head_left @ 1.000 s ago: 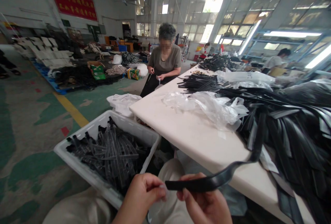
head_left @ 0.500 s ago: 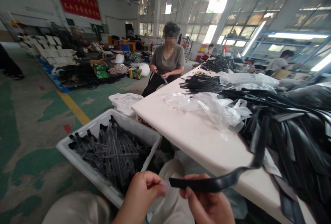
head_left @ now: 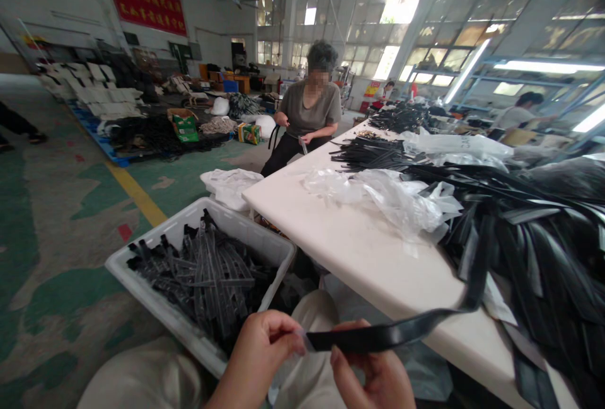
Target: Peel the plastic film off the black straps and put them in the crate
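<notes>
Between thumb and fingers, my left hand [head_left: 271, 349] pinches a clear plastic sleeve [head_left: 308, 341], most of it hard to see against my trousers. The end of a black strap [head_left: 378, 337] meets the sleeve's mouth; whether it is inside, I cannot tell. My right hand [head_left: 373, 374] is closed on this strap near that end, thumb below it. From there the strap curves up to the right over the table edge to the pile of black straps [head_left: 543, 270]. Left of my hands, a white bin [head_left: 161, 314] holds many black straps in clear sleeves [head_left: 212, 276].
A white table [head_left: 302, 213] runs along my right, its near corner pointing left. Crumpled clear plastic bags [head_left: 392, 198] lie on it. A co-worker [head_left: 309, 106] sits at its far side, holding a strap. A white sack [head_left: 229, 185] stands behind the bin.
The gap between the strap end and my left hand has closed; my right hand has shifted slightly left. The co-worker's hands have moved slightly.
</notes>
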`<state>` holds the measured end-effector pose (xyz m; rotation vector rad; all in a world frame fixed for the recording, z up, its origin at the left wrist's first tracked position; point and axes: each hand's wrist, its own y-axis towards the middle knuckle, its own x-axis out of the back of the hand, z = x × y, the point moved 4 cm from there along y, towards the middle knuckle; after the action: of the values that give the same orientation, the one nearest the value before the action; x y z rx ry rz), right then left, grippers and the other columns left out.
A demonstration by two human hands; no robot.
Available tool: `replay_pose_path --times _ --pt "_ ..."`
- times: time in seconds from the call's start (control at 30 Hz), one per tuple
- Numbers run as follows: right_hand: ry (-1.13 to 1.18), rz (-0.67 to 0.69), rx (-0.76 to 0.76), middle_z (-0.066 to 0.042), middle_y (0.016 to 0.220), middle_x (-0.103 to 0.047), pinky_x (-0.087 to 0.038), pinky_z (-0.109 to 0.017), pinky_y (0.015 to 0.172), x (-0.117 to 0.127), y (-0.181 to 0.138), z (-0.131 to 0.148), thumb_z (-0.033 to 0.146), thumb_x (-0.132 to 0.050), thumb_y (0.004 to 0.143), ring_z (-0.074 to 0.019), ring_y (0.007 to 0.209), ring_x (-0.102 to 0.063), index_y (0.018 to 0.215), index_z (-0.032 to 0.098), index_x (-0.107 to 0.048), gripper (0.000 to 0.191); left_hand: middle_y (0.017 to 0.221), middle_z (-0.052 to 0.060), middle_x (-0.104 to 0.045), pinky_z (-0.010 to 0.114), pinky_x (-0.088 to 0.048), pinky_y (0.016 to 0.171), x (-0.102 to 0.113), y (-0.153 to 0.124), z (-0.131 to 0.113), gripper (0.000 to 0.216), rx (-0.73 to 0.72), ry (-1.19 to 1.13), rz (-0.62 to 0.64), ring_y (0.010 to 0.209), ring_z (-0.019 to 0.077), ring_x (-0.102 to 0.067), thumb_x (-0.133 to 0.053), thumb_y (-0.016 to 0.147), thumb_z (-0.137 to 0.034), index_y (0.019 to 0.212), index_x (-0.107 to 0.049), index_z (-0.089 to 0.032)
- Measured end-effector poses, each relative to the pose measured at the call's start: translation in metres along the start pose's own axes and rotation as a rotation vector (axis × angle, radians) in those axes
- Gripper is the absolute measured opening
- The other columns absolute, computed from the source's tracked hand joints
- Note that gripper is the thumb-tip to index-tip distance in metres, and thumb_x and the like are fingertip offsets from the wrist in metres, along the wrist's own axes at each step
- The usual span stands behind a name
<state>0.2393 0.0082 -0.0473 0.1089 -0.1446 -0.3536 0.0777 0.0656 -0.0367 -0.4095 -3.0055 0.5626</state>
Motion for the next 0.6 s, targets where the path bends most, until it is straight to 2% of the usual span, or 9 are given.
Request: replay_pose_path --times 0.07,0.1,0.17,0.2,0.3,0.37,0.43,0.5,0.6 --pt "-0.043 0.098 0.047 -0.004 0.072 -0.062 -0.051 -0.025 0.059 -0.001 0.002 -0.003 0.052 -0.064 0.088 -0.0179 0.064 -0.058 0.081 0.020 -0.069 0.033 0.063 0.001 -0.067 0.029 -0.038 0.063 -0.002 -0.001 0.003 0.024 0.003 -0.017 0.057 0.063 0.0177 -0.056 -0.067 0.058 -0.037 0.069 -0.070 -0.015" --pt "-0.042 0.190 0.059 -0.004 0.073 -0.061 -0.051 -0.026 0.061 -0.003 0.004 -0.003 0.048 -0.063 0.089 -0.0184 0.066 -0.058 0.080 0.020 -0.068 0.031 0.065 0.001 -0.068 0.029 -0.039 0.064 -0.003 -0.002 0.004 0.023 0.009 -0.027 0.104 0.065 0.0181 -0.057 -0.067 0.058 -0.035 0.071 -0.069 -0.016" --pt "-0.016 0.343 0.042 -0.006 0.078 -0.062 -0.052 -0.027 0.064 -0.005 0.005 -0.004 0.042 -0.064 0.090 -0.0194 0.071 -0.060 0.079 0.018 -0.068 0.027 0.067 0.001 -0.068 0.029 -0.041 0.067 -0.004 -0.005 0.007 0.018 0.006 -0.015 0.188 0.068 0.0185 -0.060 -0.064 0.061 -0.032 0.071 -0.065 -0.017" --pt "-0.003 0.367 0.009 -0.006 0.077 -0.062 -0.051 -0.027 0.063 -0.004 0.006 -0.004 0.042 -0.065 0.089 -0.0190 0.070 -0.059 0.077 0.018 -0.068 0.027 0.066 0.001 -0.066 0.030 -0.042 0.068 -0.003 -0.006 0.007 0.016 -0.010 0.017 0.210 0.068 0.0185 -0.060 -0.063 0.064 -0.032 0.071 -0.063 -0.017" --pt "0.009 0.242 -0.099 0.000 0.061 -0.052 -0.041 -0.025 0.054 0.002 0.009 -0.006 0.046 -0.068 0.086 -0.0143 0.058 -0.048 0.066 0.018 -0.063 0.035 0.063 0.000 -0.060 0.029 -0.042 0.064 0.003 -0.008 0.006 0.022 -0.066 0.124 0.224 0.063 0.0174 -0.057 -0.060 0.075 -0.038 0.072 -0.062 -0.017" --pt "-0.002 0.166 -0.112 0.003 0.056 -0.045 -0.035 -0.024 0.050 0.002 0.008 -0.008 0.049 -0.070 0.083 -0.0123 0.054 -0.040 0.062 0.018 -0.059 0.039 0.073 0.002 -0.061 0.028 -0.041 0.061 0.006 -0.007 0.004 0.026 -0.149 0.159 0.249 0.063 0.0162 -0.056 -0.060 0.079 -0.040 0.074 -0.066 -0.016" --pt "-0.019 0.136 -0.071 0.003 0.057 -0.046 -0.034 -0.024 0.049 -0.004 0.007 -0.009 0.050 -0.071 0.081 -0.0121 0.054 -0.041 0.061 0.018 -0.059 0.040 0.084 0.005 -0.064 0.028 -0.043 0.065 0.007 -0.007 0.001 0.024 -0.272 0.189 0.241 0.071 0.0176 -0.058 -0.062 0.081 -0.037 0.074 -0.071 -0.015" --pt "-0.048 0.111 -0.003 0.001 0.058 -0.049 -0.035 -0.024 0.049 -0.012 0.003 -0.010 0.051 -0.069 0.082 -0.0126 0.053 -0.044 0.058 0.018 -0.060 0.042 0.090 0.008 -0.068 0.030 -0.045 0.076 0.011 -0.007 -0.001 0.022 -0.372 0.208 0.165 0.084 0.0213 -0.063 -0.063 0.082 -0.034 0.075 -0.075 -0.016" --pt "-0.079 0.089 0.082 -0.002 0.056 -0.054 -0.040 -0.024 0.047 -0.022 -0.003 -0.012 0.054 -0.068 0.083 -0.0142 0.050 -0.049 0.057 0.018 -0.066 0.044 0.082 0.008 -0.071 0.033 -0.046 0.082 0.019 -0.012 0.000 0.018 -0.412 0.193 0.060 0.087 0.0239 -0.065 -0.066 0.079 -0.030 0.073 -0.076 -0.017"
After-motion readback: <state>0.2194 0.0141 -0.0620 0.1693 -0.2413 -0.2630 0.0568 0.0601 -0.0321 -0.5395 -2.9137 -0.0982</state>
